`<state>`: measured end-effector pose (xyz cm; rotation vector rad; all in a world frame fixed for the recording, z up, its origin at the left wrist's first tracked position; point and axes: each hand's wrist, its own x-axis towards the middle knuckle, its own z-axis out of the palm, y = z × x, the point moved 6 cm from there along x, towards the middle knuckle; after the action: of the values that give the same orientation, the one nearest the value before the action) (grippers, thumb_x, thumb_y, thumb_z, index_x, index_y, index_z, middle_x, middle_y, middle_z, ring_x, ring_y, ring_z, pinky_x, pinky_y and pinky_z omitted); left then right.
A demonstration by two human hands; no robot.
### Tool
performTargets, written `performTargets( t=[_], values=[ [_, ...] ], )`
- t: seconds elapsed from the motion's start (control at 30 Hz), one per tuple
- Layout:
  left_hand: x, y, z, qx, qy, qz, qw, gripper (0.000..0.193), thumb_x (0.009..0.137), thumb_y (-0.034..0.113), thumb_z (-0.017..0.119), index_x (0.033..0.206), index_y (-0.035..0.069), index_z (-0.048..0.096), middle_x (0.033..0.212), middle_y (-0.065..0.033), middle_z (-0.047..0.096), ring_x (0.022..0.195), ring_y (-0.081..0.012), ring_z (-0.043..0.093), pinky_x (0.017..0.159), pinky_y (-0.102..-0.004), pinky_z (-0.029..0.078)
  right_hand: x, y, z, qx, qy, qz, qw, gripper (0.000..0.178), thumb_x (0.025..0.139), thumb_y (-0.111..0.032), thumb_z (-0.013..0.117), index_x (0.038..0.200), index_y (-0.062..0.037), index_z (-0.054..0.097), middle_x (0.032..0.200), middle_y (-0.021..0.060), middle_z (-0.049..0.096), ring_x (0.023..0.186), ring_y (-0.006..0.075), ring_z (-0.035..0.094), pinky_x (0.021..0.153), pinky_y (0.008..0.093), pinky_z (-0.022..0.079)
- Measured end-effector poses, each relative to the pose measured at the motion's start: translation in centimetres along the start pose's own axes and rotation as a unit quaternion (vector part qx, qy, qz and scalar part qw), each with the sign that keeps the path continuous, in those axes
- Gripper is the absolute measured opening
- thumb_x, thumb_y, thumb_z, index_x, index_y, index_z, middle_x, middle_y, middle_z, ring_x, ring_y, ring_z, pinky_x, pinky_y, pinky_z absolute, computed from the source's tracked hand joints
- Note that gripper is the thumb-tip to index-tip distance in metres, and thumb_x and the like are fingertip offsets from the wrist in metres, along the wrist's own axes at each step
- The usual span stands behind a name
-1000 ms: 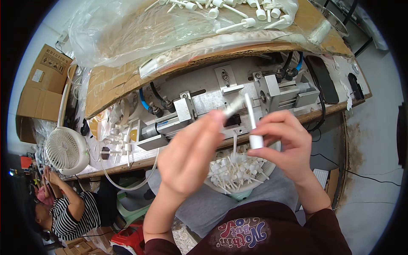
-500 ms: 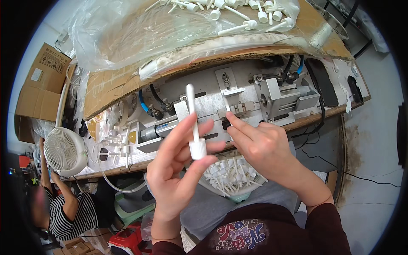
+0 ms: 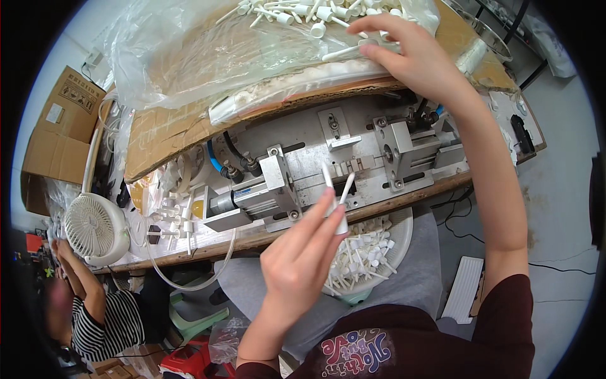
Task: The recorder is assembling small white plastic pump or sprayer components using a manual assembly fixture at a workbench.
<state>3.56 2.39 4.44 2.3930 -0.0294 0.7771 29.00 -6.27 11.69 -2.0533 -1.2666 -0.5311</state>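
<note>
My left hand (image 3: 293,268) is closed in front of the metal fixture. Two white sticks (image 3: 348,184) stick up past its fingertips, and a ribbed white cap (image 3: 342,225) shows beside the fingers. Beyond them lies the small slotted metal block (image 3: 352,165) of the fixture. My right hand (image 3: 420,60) is stretched far forward over the clear plastic sheet, fingers curved and apart. Its thumb tip overlaps the cap end of a white capped stick (image 3: 341,54) lying there; whether it touches is unclear. A pile of similar capped sticks (image 3: 300,9) lies just beyond.
Air cylinders (image 3: 255,199) flank the fixture. A basin (image 3: 404,240) of white capped sticks rests at my lap. Cardboard (image 3: 170,136) overhangs the bench. At left are a white fan (image 3: 95,227), a looping clear tube (image 3: 189,287) and another person in a striped shirt (image 3: 110,322).
My right hand has left the fixture and moved forward to the plastic sheet. My left hand, with a white capped stick, has moved right and toward the slotted block.
</note>
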Motion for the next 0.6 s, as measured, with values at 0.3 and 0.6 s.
performTargets(
  t=[0.3, 0.6],
  values=[
    [1.2, -0.5, 2.8, 0.147, -0.031, 0.035, 0.988, 0.03, 0.075, 0.011, 0.08, 0.105, 0.007, 0.075, 0.119, -0.0032, 0.072, 0.058, -0.0163, 0.06, 0.056, -0.0279, 0.048, -0.4, -0.9, -0.5, 0.031, -0.157, -0.052, 0.986, 0.028, 0.093, -0.004, 0.061, 0.12, -0.0058, 0.069, 0.11, 0.0051, 0.069, 0.099, 0.0177, 0.063, 0.084, 0.0319, 0.05],
    [1.7, -0.3, 2.4, 0.151, -0.057, 0.039, 0.986, 0.03, 0.076, 0.011, 0.08, 0.105, 0.008, 0.075, 0.117, -0.0054, 0.072, 0.055, -0.0171, 0.06, 0.053, -0.0261, 0.049, -4.5, -4.9, -2.4, 0.234, -0.127, 0.057, 0.962, 0.033, 0.076, -0.001, 0.078, 0.108, -0.004, 0.071, 0.096, 0.0046, 0.068, 0.083, 0.0116, 0.065, 0.069, 0.0226, 0.051]
  ],
)
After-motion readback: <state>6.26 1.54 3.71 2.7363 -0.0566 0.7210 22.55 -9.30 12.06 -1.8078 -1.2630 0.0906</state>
